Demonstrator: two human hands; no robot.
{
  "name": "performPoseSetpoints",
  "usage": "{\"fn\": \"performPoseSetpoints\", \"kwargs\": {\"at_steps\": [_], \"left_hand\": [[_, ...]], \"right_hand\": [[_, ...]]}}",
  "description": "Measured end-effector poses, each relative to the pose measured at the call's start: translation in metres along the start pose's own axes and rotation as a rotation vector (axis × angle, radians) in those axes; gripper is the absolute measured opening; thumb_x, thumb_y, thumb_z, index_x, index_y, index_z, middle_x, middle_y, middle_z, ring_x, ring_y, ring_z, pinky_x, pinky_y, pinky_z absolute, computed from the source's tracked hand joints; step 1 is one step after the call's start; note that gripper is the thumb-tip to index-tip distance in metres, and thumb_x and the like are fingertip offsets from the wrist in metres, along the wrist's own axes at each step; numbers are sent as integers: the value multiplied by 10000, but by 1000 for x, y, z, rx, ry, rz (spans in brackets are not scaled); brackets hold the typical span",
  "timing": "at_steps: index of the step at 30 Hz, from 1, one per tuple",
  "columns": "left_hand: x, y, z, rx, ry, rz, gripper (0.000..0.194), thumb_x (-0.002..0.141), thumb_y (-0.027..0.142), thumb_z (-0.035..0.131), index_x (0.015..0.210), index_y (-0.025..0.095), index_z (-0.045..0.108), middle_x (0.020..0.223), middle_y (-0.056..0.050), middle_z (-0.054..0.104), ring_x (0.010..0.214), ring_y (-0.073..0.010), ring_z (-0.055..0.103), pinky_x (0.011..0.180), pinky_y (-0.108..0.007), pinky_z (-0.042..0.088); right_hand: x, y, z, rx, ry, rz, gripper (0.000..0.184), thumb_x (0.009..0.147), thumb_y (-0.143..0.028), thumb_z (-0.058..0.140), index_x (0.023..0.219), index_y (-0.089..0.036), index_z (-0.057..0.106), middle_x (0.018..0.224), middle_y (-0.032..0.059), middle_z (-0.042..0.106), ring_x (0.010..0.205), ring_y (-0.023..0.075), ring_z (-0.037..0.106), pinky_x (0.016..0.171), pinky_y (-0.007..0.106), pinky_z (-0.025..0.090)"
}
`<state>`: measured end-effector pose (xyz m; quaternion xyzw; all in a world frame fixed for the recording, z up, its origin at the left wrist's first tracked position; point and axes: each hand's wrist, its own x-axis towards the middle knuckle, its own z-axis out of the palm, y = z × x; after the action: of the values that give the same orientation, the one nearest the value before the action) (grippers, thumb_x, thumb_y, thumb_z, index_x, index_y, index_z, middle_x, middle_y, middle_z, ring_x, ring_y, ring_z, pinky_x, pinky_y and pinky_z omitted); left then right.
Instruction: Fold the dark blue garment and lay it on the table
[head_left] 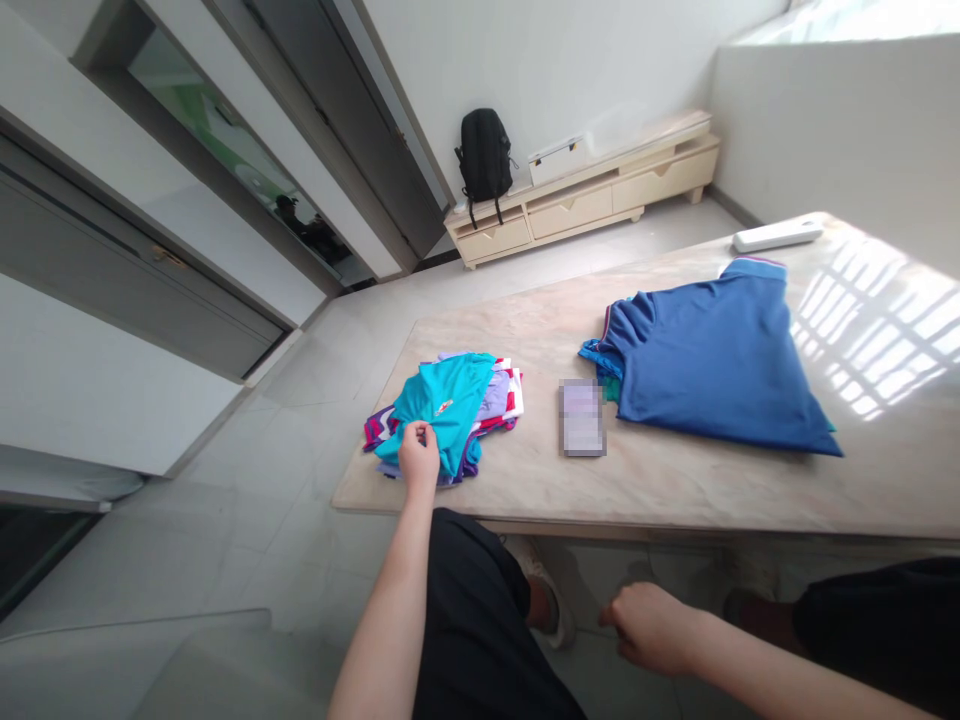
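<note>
Head view: the teal shirt (442,405) tops a crumpled pile of clothes (499,395) at the bench (675,490) edge, about nine o'clock from the phone (583,417). The left hand (418,458) pinches its hem; lifting it clear looks the step underway. The right hand (649,625) hangs loosely curled, empty, below the bench. A blue shirt (712,365) lies at three o'clock.

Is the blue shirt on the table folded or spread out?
Partly folded. The blue shirt lies flat on the table, but no sleeves stick out and its sides taper; the collar shows at the far end.
</note>
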<state>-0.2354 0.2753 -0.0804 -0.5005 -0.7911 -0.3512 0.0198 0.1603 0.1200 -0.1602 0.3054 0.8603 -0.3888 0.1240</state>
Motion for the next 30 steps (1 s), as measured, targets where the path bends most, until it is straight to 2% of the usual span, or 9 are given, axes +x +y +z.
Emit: {"fn": "performPoseSetpoints", "kwargs": {"at_steps": [13, 30], "left_hand": [[1, -4, 4, -74, 14, 19, 88, 895, 299, 588, 890, 215, 616, 829, -49, 708, 753, -210, 677, 744, -312, 553], [2, -9, 7, -102, 14, 31, 123, 877, 338, 593, 896, 219, 623, 820, -52, 711, 748, -216, 674, 724, -311, 536]], "right_hand": [[1, 4, 6, 12, 3, 14, 355, 769, -201, 608, 1049, -190, 826, 1028, 190, 815, 1056, 412, 767, 904, 503, 592], [1, 5, 7, 10, 8, 2, 357, 767, -195, 601, 1045, -179, 824, 1011, 199, 814, 1048, 418, 769, 903, 510, 592]]}}
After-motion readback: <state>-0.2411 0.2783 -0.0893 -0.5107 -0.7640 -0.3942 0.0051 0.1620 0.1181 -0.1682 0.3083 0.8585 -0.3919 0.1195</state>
